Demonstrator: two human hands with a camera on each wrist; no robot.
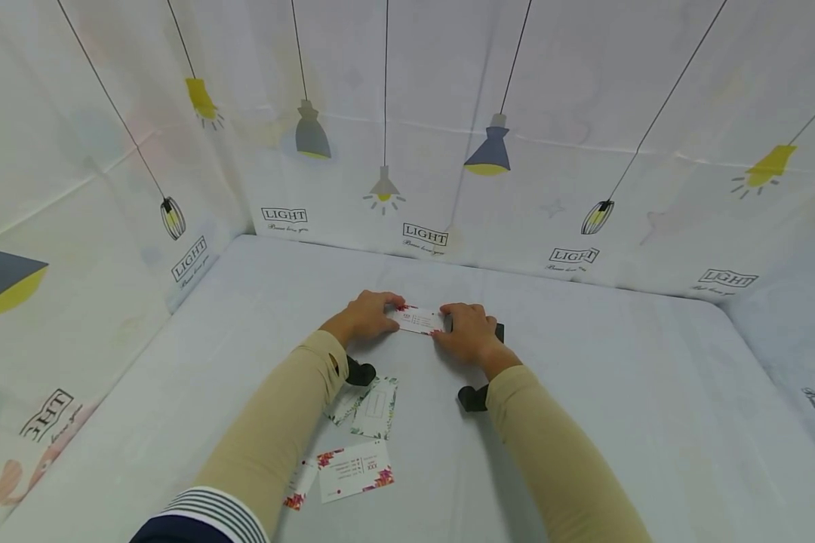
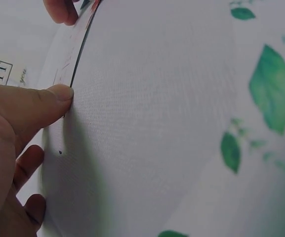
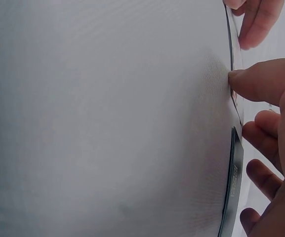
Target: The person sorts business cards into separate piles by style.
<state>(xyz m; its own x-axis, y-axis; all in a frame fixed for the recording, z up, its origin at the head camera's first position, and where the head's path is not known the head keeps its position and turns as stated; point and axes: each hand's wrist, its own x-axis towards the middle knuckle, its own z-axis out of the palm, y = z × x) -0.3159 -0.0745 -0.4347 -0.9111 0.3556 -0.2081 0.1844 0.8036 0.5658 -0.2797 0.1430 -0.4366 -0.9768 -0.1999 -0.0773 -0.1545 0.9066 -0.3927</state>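
A white business card (image 1: 417, 320) with red floral corners and printed text lies on the table between both hands. My left hand (image 1: 369, 313) grips its left end, thumb on the near edge and index finger at the far edge. At the other end my right hand (image 1: 471, 332) holds it the same way. In the left wrist view, the left thumb (image 2: 61, 96) presses on the card's edge. Dark cards (image 3: 233, 187), apparently a small stack, lie beside the white card under the right hand; the right wrist view shows them close to its lower fingers.
Two green-leaf cards (image 1: 375, 408) lie nearer, partly behind the left forearm. Closer still are two red floral cards (image 1: 356, 471), one mostly covered by the sleeve. The white table (image 1: 584, 392) meets a lamp-print curtain (image 1: 421, 166) at the back and sides.
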